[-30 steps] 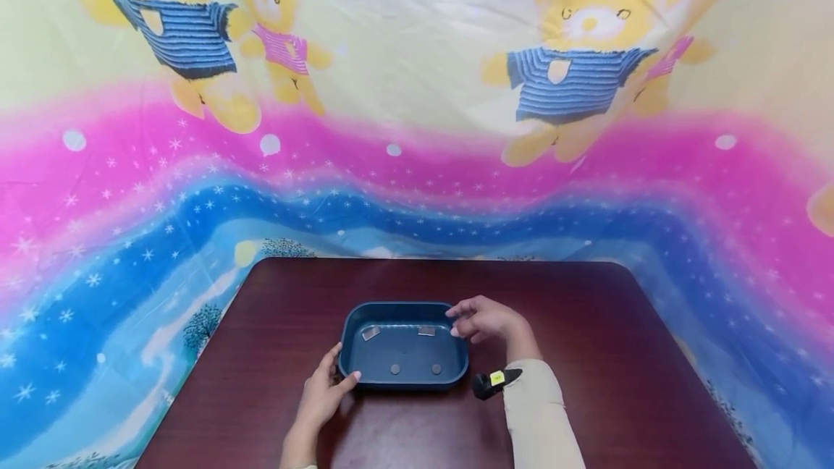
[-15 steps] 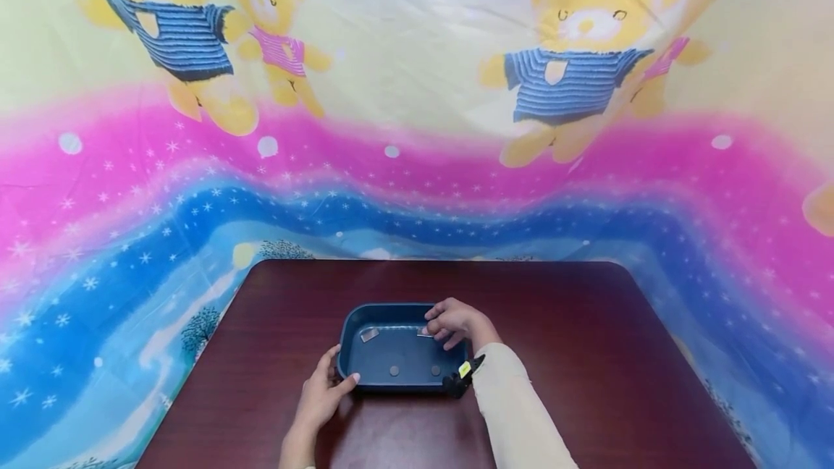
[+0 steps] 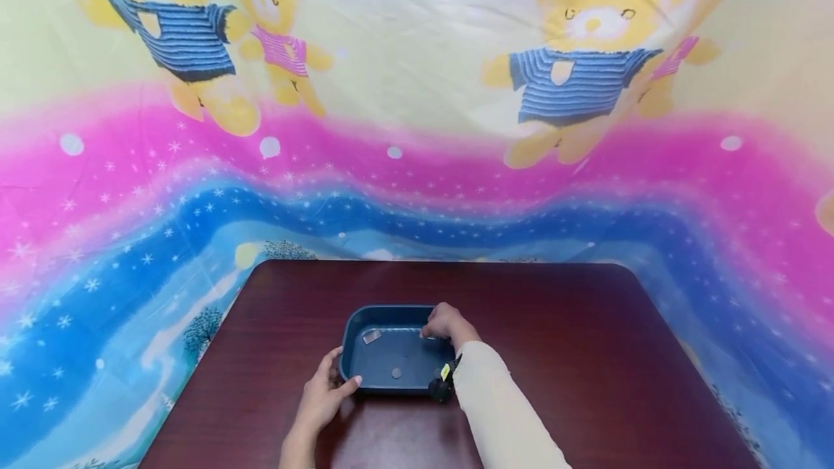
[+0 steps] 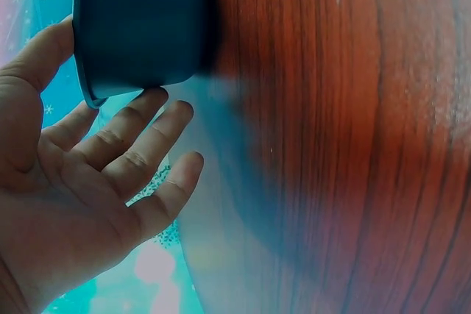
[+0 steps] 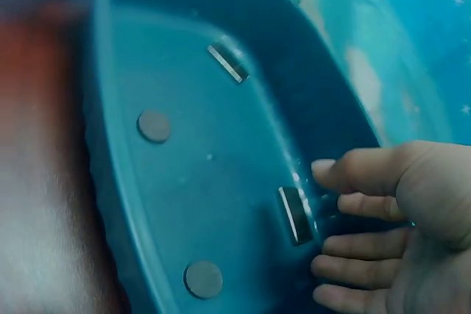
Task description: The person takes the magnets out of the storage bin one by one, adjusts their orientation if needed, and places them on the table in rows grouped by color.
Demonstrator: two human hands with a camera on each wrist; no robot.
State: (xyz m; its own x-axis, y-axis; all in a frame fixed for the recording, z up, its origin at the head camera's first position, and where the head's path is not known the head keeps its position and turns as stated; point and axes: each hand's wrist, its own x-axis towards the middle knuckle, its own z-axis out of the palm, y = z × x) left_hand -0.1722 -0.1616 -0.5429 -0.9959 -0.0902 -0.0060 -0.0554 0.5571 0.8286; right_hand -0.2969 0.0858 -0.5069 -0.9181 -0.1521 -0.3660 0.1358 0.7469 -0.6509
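Note:
A blue plastic tray [image 3: 407, 355] with raised walls stands on the table. My left hand [image 3: 321, 391] grips its near left corner, thumb on the front rim and fingers against the outer side. In the left wrist view, some fingers of the left hand [image 4: 110, 174] touch the tray's wall. My right hand [image 3: 448, 323] reaches over the tray's far right part. In the right wrist view its loosely bent fingers and thumb lie beside a small dark rectangular block [image 5: 295, 215], apart from it. A second block [image 3: 371, 337] lies far left. Two grey discs, one left [image 3: 396, 373] and one right [image 5: 203, 279], lie along the near side.
The dark red wooden table [image 3: 554, 339] extends around the tray. Behind it hangs a cloth [image 3: 404, 194] printed with bears and snowflakes. A black strap device with a yellow label [image 3: 441, 384] on the right wrist hangs over the tray's near right corner.
My right hand has moved left from beyond the tray's right rim to over the right block, and its fingers have lowered. The left hand and tray have stayed put.

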